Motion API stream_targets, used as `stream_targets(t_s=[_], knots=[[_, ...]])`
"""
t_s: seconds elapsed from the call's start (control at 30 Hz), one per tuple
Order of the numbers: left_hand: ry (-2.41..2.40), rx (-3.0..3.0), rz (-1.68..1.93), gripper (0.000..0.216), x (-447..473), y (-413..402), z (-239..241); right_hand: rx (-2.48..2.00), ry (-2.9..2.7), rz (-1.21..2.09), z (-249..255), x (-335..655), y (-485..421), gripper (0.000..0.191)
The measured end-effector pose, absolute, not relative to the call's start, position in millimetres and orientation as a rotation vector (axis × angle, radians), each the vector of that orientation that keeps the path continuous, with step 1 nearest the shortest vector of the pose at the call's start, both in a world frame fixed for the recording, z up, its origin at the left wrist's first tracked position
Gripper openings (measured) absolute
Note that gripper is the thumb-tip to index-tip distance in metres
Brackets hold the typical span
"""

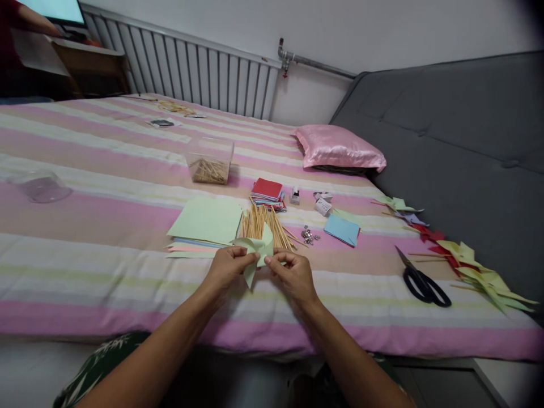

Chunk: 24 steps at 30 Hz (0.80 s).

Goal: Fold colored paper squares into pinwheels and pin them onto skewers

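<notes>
Paper pinwheel (pixel 263 245), pale green with pointed blades, sits squarely between the two hands, just above the pink, white and beige striped cloth (pixel 127 294). Its longest line runs from a tip pointing away to one hanging toward the body, the near end slanting leftward, so neither hand is clearly nearer. The left hand (pixel 229 267) grasps its left side between thumb and fingers; the right hand (pixel 294 273) pinches its right edge with thumb and forefinger. Just beyond them fans a bundle of slim tan wooden sticks (pixel 267 221), long axes pointing away, near ends partly hidden behind the paper and the right hand. Of the containers, a clear rectangular plastic box (pixel 219 148) stands farther out beyond the left hand, holding a low heap of thin tan sticks (pixel 209 171). Well off to the left lies a clear plastic lid-like piece (pixel 46 188). Beyond the right hand lies a small white printed box (pixel 323 207), its contents not visible, and nearer than it, loose on the cloth, a little heap of silvery metal pieces (pixel 308 236)
</notes>
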<state>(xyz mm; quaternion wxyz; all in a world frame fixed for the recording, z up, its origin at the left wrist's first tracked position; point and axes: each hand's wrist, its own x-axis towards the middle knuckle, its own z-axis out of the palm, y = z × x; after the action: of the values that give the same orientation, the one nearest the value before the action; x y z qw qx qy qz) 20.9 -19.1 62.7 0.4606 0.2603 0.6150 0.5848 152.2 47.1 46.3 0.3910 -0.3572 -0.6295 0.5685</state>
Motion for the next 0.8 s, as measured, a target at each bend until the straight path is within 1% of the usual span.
stream_targets(t_s=[0.1,0.23,0.33,0.4,0.47,0.57,0.67,0.8], knots=[[1.525,0.632,1.461,0.025,22.2,-19.4,64.5,-0.914,-1.612,1.432,46.3,152.0,47.4,0.022],[1.569,0.585,1.490,0.017,20.5,-18.4,67.1,-0.888,-1.665,1.436,47.2,151.9,48.5,0.022],[1.617,0.581,1.523,0.016,15.9,-17.4,66.3,-0.925,-1.673,1.454,47.6,158.3,59.4,0.028],[1.654,0.597,1.558,0.014,13.4,-16.9,65.7,-1.013,-1.730,1.315,45.9,168.4,75.4,0.031],[1.671,0.618,1.584,0.013,12.9,-16.6,66.3,-1.176,-1.857,1.082,41.9,182.5,97.2,0.029],[1.663,0.634,1.590,0.012,15.7,-16.9,70.0,-1.329,-1.869,0.894,32.1,204.9,131.0,0.028],[1.660,0.640,1.591,0.013,19.0,-17.7,73.9,-1.446,-1.902,0.749,21.8,218.0,152.7,0.035],[1.655,0.653,1.586,0.014,19.3,-17.9,73.8,-1.512,-2.017,0.633,14.4,214.2,159.7,0.030]])
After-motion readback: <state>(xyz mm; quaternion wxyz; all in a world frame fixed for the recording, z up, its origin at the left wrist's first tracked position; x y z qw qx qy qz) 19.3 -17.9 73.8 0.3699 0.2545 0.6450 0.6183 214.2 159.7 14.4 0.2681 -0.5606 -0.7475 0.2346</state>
